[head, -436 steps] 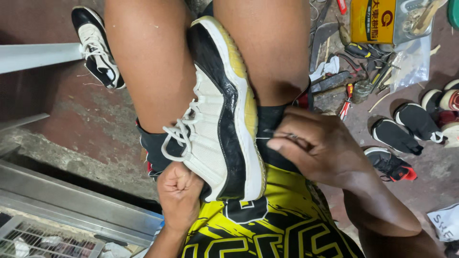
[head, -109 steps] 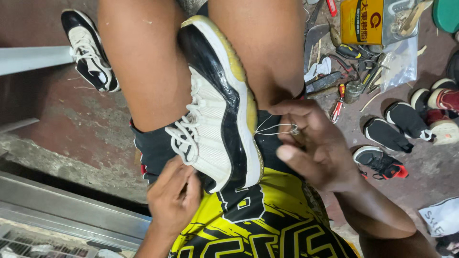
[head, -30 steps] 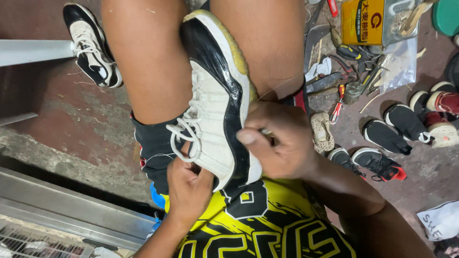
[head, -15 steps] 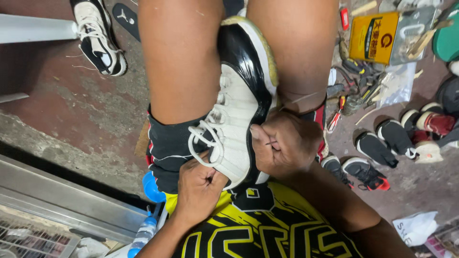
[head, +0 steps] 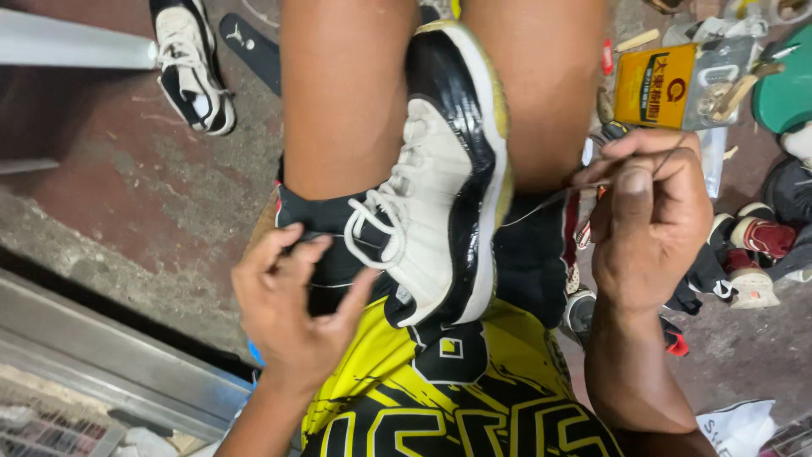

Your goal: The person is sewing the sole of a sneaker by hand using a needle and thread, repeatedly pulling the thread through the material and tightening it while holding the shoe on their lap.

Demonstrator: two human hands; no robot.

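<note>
A white and black sneaker (head: 440,186) with white laces and a yellowed sole lies wedged between my two bare knees, toe pointing away. My right hand (head: 647,216) is raised to the right of the shoe, fingers pinched on a thin thread (head: 550,199) that runs taut from the sole edge. My left hand (head: 288,305) rests by the shoe's heel and laces, fingers spread and curled over my black shorts, holding nothing that I can see.
A matching sneaker (head: 193,63) and a black insole (head: 254,46) lie on the concrete floor at top left. An orange glue tin (head: 660,85), small tools, a green lid (head: 787,89) and several shoe pieces (head: 753,254) crowd the right side. A metal rail (head: 110,364) crosses the lower left.
My right hand has pulled away from the shoe's sole to the right, drawing the thread out taut. My left hand has slipped off the heel, its fingers spreading.
</note>
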